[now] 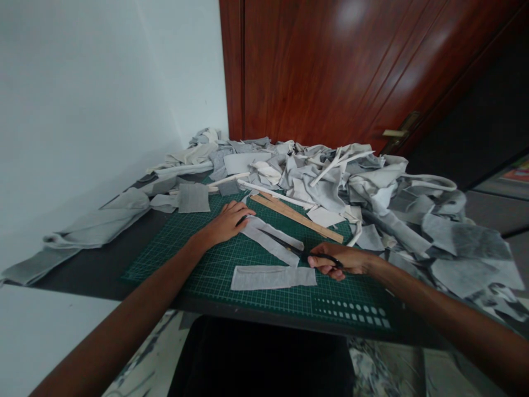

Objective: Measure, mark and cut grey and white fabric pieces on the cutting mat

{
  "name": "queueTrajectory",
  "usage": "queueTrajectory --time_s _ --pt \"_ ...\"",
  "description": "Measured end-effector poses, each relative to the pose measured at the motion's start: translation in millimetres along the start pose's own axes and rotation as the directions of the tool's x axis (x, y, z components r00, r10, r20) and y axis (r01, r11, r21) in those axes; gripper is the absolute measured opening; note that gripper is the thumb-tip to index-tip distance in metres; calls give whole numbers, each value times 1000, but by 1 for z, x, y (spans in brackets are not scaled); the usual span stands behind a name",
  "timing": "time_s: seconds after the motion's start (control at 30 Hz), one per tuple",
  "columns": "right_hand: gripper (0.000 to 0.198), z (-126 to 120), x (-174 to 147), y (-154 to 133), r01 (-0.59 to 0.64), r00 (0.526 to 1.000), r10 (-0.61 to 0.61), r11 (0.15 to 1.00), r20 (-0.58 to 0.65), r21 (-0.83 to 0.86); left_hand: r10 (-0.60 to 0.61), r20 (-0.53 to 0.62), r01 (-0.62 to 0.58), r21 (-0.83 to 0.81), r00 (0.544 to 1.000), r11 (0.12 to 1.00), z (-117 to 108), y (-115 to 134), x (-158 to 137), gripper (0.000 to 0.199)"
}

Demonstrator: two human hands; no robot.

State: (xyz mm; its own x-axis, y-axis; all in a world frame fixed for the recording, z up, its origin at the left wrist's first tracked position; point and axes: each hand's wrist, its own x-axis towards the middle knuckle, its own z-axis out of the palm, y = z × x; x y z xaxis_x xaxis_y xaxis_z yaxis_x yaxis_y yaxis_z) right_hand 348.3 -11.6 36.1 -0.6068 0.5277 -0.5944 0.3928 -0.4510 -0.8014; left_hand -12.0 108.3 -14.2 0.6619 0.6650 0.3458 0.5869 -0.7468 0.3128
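Observation:
A pale grey fabric strip (264,238) lies slantwise on the green cutting mat (165,259). My right hand (330,259) is closed around the black handles of scissors (289,246), whose blades reach along the strip, with fabric on both sides of them. At the strip's far left end, my left hand (231,221) has its fingers bent down, pinching the fabric against the mat. A small dark object shows by those fingertips; I cannot tell what it is. Nearer to me, a second grey fabric piece (273,277) lies flat on the mat, apart from both hands.
Two wooden rulers (297,216) lie just beyond the strip. A large heap of grey and white fabric scraps (314,176) lines the table's back and right side. Folded grey cloth (103,220) lies at left. Behind stand a white wall and a brown door (314,66).

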Motion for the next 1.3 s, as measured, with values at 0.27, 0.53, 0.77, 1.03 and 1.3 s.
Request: queueTrajectory --time_s 0.27,0.53,0.77,1.03,1.3 --pt "68 0 0 1 -3 1000 3 1000 0 -3 -16 4 16 -15 1000 1000 1 -1 0 35" --pt "68 -1 0 1 -6 1000 6 1000 2 0 -5 -1 5 6 1000 1000 1 -1 0 33" --pt "68 -1 1 1 -12 1000 12 1000 8 9 -8 5 8 -7 1000 1000 -1 2 0 33" --pt "68 -1 1 2 -14 1000 14 1000 -3 6 1 7 -1 13 1000 1000 2 -2 0 33" --pt "67 -1 1 1 -15 1000 15 1000 0 -1 3 8 -3 6 1000 1000 1 -2 0 33"
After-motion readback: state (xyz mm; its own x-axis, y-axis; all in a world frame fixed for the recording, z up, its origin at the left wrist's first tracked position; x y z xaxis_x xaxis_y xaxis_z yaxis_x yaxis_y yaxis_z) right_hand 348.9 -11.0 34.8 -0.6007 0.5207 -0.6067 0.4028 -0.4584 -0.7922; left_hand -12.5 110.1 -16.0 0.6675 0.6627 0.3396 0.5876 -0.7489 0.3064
